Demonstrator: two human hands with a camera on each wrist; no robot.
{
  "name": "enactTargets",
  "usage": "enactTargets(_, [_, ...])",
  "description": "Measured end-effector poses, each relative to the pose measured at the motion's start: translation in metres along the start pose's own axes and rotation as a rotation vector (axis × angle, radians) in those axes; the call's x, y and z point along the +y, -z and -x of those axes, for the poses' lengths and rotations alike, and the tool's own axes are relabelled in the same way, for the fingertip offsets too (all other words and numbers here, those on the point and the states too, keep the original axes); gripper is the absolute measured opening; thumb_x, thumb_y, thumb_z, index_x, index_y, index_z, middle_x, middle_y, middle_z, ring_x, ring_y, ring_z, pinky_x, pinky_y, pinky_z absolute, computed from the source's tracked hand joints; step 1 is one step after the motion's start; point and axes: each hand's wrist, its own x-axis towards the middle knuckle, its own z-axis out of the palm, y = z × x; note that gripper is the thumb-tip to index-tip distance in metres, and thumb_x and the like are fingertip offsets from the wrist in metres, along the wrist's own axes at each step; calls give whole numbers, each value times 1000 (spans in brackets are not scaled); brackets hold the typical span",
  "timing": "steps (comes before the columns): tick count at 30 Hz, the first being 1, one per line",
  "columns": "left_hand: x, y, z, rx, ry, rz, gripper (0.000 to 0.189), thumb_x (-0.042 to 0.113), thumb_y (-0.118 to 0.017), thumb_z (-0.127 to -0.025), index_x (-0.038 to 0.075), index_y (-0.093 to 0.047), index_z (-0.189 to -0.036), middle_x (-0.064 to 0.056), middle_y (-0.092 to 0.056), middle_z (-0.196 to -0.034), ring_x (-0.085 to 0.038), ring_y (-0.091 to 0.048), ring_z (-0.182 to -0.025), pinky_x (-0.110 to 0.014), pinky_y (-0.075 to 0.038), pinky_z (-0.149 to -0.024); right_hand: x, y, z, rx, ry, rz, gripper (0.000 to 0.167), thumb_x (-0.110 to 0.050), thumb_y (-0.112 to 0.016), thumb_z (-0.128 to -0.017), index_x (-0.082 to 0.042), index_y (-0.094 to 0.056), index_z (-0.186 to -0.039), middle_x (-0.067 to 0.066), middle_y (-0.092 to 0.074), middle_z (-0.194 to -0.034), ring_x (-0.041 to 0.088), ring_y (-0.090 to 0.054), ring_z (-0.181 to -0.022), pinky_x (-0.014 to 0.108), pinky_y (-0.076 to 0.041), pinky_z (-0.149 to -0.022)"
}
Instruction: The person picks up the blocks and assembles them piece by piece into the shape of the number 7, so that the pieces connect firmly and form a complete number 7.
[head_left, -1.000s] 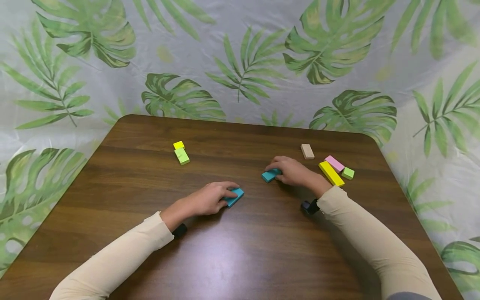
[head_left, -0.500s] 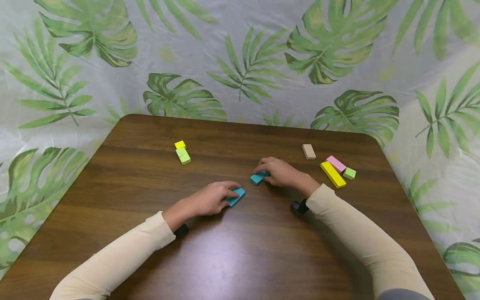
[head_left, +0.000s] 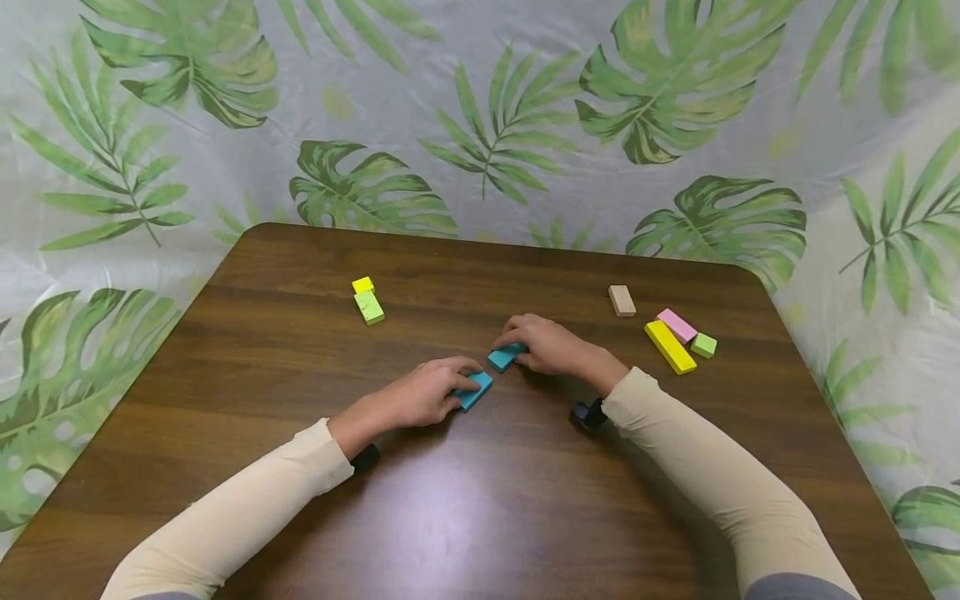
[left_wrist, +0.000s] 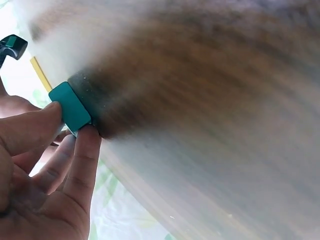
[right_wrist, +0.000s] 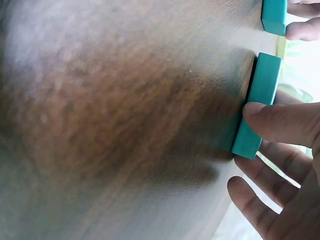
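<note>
Near the middle of the table two teal blocks lie end toward end, a small gap between them. My left hand (head_left: pixel 427 393) grips the left teal block (head_left: pixel 475 392) between thumb and fingers; the left wrist view has the thumb on one side of this block (left_wrist: pixel 70 106) and a fingertip at its end. With my right hand (head_left: pixel 553 345) I pinch the right teal block (head_left: pixel 504 357). In the right wrist view my thumb presses the long side of that block (right_wrist: pixel 265 75), fingers behind it, and the other teal block (right_wrist: pixel 274 17) shows at the top edge.
On the right lie a yellow block (head_left: pixel 670 347), a pink block (head_left: pixel 677 326), a small green block (head_left: pixel 703 345) and a plain wood block (head_left: pixel 622 301). At the back left, a light green block (head_left: pixel 369 307) touches a small yellow block (head_left: pixel 363 285). A leaf-print sheet (head_left: pixel 480 108) hangs behind the table.
My right hand has slid its teal block leftward across the table, close to the left one. The left hand and its block have stayed almost in place.
</note>
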Motion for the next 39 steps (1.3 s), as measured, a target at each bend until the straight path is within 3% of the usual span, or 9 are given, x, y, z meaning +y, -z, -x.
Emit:
enactTargets(20, [10,-6,0,42,49,4,32,-2,-62,-91,1,-70,-122,-17,-57,-139,-33,-59,-125,-46,-53,-99,-7,-1,-3,-15,27,-16,34,-1,-64,-93,-14,-71,-124,12,-63,-126,32,-60,-116,46,-52,-95])
enactTargets(39, [21,-8,1,96,109,18,29,-4,-61,-91,-2,-71,-118,-18,-59,-137,-34,-60,-124,-46,-54,-97,-10,-1,-7,-39,31,-61,32,-7,-65,-94,-15,-70,-125,12,-61,-129,32,-58,-119,47,-50,-99])
